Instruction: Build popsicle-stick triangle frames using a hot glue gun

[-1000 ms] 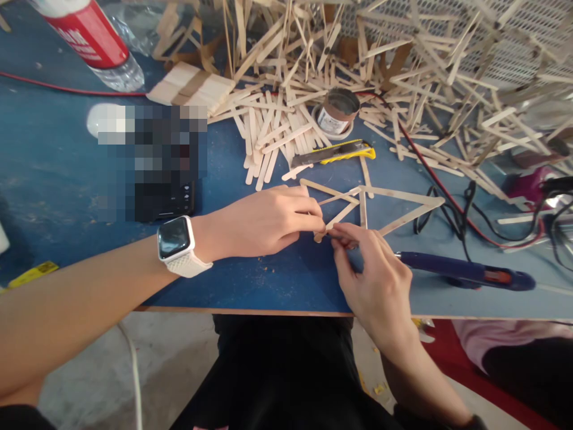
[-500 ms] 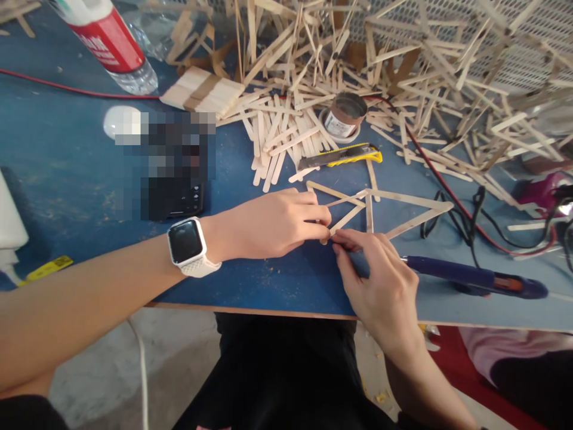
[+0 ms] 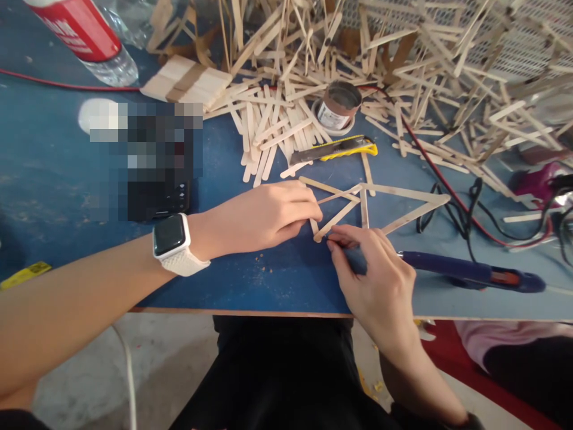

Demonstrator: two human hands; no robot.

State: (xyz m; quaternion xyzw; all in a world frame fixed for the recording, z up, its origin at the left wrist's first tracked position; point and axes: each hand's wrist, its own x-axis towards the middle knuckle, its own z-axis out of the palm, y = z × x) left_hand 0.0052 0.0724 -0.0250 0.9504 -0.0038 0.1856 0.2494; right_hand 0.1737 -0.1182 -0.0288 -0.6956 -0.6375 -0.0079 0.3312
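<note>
A flat frame of glued wooden sticks (image 3: 364,206) lies near the table's front edge, its left corner between my hands. My left hand (image 3: 280,215), with a white watch on the wrist, is closed over the frame's left end; its fingertips hide what they grip. Just right of the lower left corner, my right hand (image 3: 373,269) has thumb and forefinger nearly together, and whatever is between them is too small to make out. A blue glue gun (image 3: 465,269) lies right of my right hand. Behind the frame rests a yellow utility knife (image 3: 335,150).
Loose wooden sticks (image 3: 268,128) pile up at the back, near a small brown pot (image 3: 340,107). A bottle (image 3: 89,36), a bundle of sticks (image 3: 185,82) and a blurred dark phone (image 3: 165,197) are at left. Cables (image 3: 470,209) run at right. A person's pink clothing shows at lower right.
My hands have moved apart slightly at the frame's lower left corner, which now shows between them. The whole view has shifted a little.
</note>
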